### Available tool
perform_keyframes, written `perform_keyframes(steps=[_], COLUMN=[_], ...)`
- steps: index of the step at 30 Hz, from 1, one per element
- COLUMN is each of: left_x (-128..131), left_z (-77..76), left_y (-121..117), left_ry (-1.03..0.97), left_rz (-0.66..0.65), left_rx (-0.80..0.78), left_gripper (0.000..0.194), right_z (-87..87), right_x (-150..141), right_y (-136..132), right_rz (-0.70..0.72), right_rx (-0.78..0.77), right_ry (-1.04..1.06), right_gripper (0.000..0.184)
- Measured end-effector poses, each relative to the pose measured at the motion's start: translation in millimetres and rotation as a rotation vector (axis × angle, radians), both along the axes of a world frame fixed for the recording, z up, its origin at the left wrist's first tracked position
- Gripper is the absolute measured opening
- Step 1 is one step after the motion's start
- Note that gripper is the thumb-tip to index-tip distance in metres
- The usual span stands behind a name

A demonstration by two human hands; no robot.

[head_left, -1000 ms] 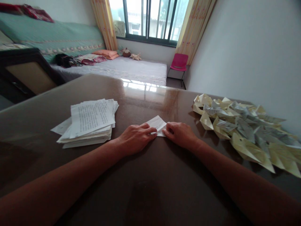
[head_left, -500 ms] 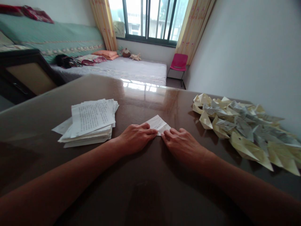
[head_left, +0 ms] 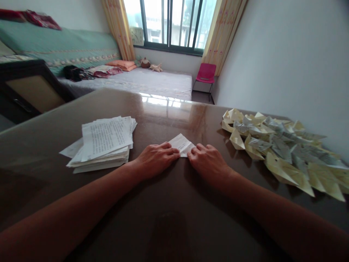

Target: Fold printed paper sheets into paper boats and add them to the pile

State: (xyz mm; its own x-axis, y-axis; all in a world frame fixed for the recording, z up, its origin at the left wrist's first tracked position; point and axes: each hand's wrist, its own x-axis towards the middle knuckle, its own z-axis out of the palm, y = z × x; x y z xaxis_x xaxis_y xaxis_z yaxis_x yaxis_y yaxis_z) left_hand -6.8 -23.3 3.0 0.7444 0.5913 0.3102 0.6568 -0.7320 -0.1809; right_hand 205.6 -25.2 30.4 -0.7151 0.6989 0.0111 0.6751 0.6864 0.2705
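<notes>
A small folded sheet of printed paper [head_left: 182, 143] lies on the dark glossy table [head_left: 169, 203], its point facing away from me. My left hand [head_left: 155, 159] rests on its left side with the fingers curled and pressed down on the fold. My right hand [head_left: 208, 162] presses on its right corner, fingers bent together. The near part of the sheet is hidden under both hands.
A stack of printed pages [head_left: 102, 142] sits to the left of my hands. A heap of folded paper boats [head_left: 280, 147] covers the table's right side by the white wall. Beyond the table are a bed [head_left: 141, 80], a pink chair [head_left: 205, 74] and a window.
My right hand slid down and back along the sheet's right edge, then settled at its right corner. The left hand stayed pressed on the paper.
</notes>
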Motion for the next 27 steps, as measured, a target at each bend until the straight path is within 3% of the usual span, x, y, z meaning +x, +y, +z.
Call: perform_keyframes(steps=[5,10,19,24,27], left_x=[-6.2,-6.2,-2.9,9.8,14.2], left_z=[-0.7,3.4,9.8,9.8,7.6], left_y=[6.5,3.1,-2.8,-14.7,-16.7], left_ry=[0.002,0.058,0.051,0.053,0.026], left_rz=[0.071,0.039,-0.074,-0.163,-0.152], left_rx=[0.051,0.069,0.127,0.058,-0.053], left_gripper=[0.023,0.022,0.021,0.019,0.021], right_z=[-2.2,-8.3,-28.9,-31.5,-27.0], right_x=[7.8,19.5,36.7,37.3,35.4], right_y=[14.8,36.1,66.5,68.4,62.7], right_rz=[-0.012,0.044,0.264,0.324,0.343], right_rx=[0.035,0.045,-0.063,-0.166,-0.229], right_ry=[0.011,0.103,0.498,0.566,0.544], right_gripper=[0.018,0.012,0.015,0.019,0.020])
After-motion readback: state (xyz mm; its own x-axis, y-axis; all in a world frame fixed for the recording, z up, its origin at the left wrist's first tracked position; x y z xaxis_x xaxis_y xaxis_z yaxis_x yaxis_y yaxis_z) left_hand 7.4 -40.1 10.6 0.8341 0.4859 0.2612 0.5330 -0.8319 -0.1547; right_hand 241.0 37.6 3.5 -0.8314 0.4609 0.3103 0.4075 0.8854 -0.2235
